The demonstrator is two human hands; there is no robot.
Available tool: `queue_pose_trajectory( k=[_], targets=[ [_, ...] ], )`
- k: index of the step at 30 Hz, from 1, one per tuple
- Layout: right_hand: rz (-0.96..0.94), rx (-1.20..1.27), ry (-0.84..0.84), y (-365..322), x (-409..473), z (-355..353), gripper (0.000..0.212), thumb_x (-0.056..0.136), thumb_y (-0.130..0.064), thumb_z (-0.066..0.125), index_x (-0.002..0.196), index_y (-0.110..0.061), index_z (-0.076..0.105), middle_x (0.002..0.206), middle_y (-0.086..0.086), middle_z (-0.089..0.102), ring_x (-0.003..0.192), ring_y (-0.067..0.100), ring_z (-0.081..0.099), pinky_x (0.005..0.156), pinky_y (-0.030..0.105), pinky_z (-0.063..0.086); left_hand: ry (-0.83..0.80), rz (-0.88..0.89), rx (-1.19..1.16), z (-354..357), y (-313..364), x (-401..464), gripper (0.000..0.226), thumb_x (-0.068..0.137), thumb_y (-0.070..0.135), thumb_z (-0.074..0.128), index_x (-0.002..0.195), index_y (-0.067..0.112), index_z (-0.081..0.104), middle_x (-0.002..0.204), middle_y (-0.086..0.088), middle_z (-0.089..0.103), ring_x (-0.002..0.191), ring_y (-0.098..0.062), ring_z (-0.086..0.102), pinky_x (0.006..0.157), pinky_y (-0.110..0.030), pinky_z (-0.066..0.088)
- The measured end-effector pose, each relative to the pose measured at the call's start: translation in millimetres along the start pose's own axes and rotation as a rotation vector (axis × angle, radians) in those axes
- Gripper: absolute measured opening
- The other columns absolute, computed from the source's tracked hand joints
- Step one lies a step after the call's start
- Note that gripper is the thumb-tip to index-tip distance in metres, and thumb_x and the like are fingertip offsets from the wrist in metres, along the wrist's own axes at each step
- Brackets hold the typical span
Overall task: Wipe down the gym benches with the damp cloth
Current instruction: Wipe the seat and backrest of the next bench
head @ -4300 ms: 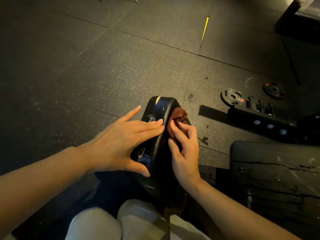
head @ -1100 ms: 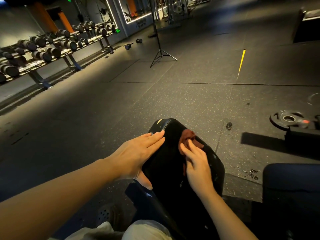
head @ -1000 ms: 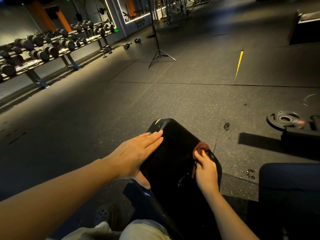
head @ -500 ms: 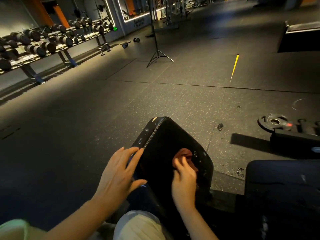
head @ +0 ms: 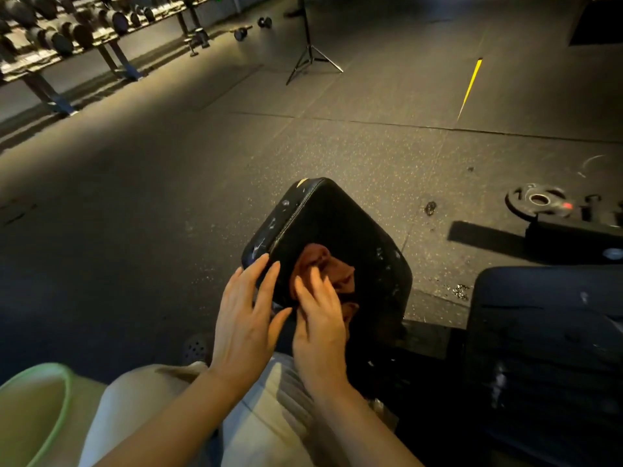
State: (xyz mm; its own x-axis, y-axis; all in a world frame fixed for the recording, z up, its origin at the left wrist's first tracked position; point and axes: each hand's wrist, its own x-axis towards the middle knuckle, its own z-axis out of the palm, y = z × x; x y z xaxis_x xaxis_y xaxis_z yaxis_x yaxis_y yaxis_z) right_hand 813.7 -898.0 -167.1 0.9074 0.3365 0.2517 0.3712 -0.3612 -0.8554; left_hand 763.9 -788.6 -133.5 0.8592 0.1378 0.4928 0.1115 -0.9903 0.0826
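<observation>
The right hand (head: pixel 320 318) lay flat with its fingers spread, pressing the reddish-brown cloth (head: pixel 332 269) against the near part of the black bench pad (head: pixel 340 224). The left hand (head: pixel 246 318), fingers spread too, rested on the pad's left edge just beside it. A weight plate (head: pixel 536 202) lay on the floor (head: pixel 168 170) to the far right.

Your left hand (head: pixel 244 326) and right hand (head: pixel 320 326) are bare, forearms unsleeved. You wear pale cream trousers (head: pixel 269 416), seemingly ribbed at the knee, though dim light blurs it.
</observation>
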Motion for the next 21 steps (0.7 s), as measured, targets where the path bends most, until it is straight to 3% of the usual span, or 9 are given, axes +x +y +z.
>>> queue_pose_trajectory(
  k=[3, 6, 9, 12, 14, 16, 21],
  targets=[
    [-0.03, -0.01, -0.083, 19, -8, -4, 0.058, 0.091, 0.003, 0.053, 0.142, -0.022, 0.042, 0.152, -0.012, 0.021, 0.145, 0.006, 0.012, 0.116, 0.018, 0.004, -0.029, -0.034, -0.013, 6, 9, -19, 0.082, 0.074, 0.022, 0.078, 0.141, 0.006, 0.034, 0.145, -0.015, 0.031, 0.129, -0.025, 0.038, 0.104, -0.052, 0.042],
    [0.2, -0.024, -0.041, 59, -24, -11, 0.055, 0.09, 0.007, 0.054, 0.138, -0.019, 0.05, 0.147, -0.012, 0.029, 0.144, 0.011, 0.022, 0.118, 0.025, 0.013, -0.109, -0.03, 0.004, 10, 11, -35, 0.091, 0.069, 0.022, 0.084, 0.142, 0.007, 0.032, 0.145, -0.015, 0.031, 0.127, -0.026, 0.039, 0.102, -0.052, 0.044],
    [0.374, -0.003, 0.027, 71, -30, -18, 0.047, 0.089, 0.001, 0.06, 0.132, -0.019, 0.056, 0.143, -0.003, 0.046, 0.138, 0.016, 0.037, 0.113, 0.022, 0.022, -0.198, -0.026, 0.012, 13, 13, -45, 0.094, 0.068, 0.024, 0.085, 0.143, 0.005, 0.032, 0.145, -0.015, 0.032, 0.128, -0.026, 0.039, 0.104, -0.049, 0.039],
    [0.231, 0.104, 0.119, 46, -16, -23, 0.053, 0.083, -0.007, 0.071, 0.133, -0.018, 0.056, 0.132, -0.002, 0.054, 0.126, 0.009, 0.047, 0.109, 0.021, 0.034, -0.258, 0.019, 0.008, 12, 13, -47, 0.093, 0.07, 0.026, 0.082, 0.144, 0.005, 0.03, 0.146, -0.015, 0.031, 0.13, -0.027, 0.037, 0.102, -0.051, 0.045],
    [0.093, 0.144, 0.072, 27, -9, -22, 0.054, 0.082, -0.013, 0.074, 0.133, -0.021, 0.056, 0.133, -0.007, 0.045, 0.125, 0.0, 0.039, 0.107, 0.012, 0.031, -0.275, 0.046, -0.01, 13, 11, -48, 0.092, 0.072, 0.023, 0.081, 0.145, 0.004, 0.029, 0.147, -0.015, 0.029, 0.131, -0.027, 0.036, 0.105, -0.05, 0.042],
    [0.021, 0.162, 0.017, 26, -7, -16, 0.047, 0.082, -0.015, 0.073, 0.127, -0.023, 0.06, 0.133, -0.008, 0.041, 0.127, 0.001, 0.037, 0.108, 0.014, 0.031, -0.277, 0.055, -0.011, 14, 10, -50, 0.087, 0.074, 0.02, 0.079, 0.145, 0.003, 0.03, 0.148, -0.015, 0.029, 0.133, -0.028, 0.034, 0.108, -0.048, 0.036],
    [0.246, 0.193, 0.064, 79, -33, -18, 0.038, 0.081, -0.006, 0.074, 0.116, -0.016, 0.063, 0.116, -0.003, 0.047, 0.111, 0.006, 0.051, 0.098, 0.025, 0.046, -0.312, 0.127, 0.031, 14, 13, -52, 0.067, 0.083, 0.024, 0.066, 0.141, 0.001, 0.042, 0.145, -0.017, 0.034, 0.131, -0.03, 0.037, 0.112, -0.045, 0.029]
  ],
)
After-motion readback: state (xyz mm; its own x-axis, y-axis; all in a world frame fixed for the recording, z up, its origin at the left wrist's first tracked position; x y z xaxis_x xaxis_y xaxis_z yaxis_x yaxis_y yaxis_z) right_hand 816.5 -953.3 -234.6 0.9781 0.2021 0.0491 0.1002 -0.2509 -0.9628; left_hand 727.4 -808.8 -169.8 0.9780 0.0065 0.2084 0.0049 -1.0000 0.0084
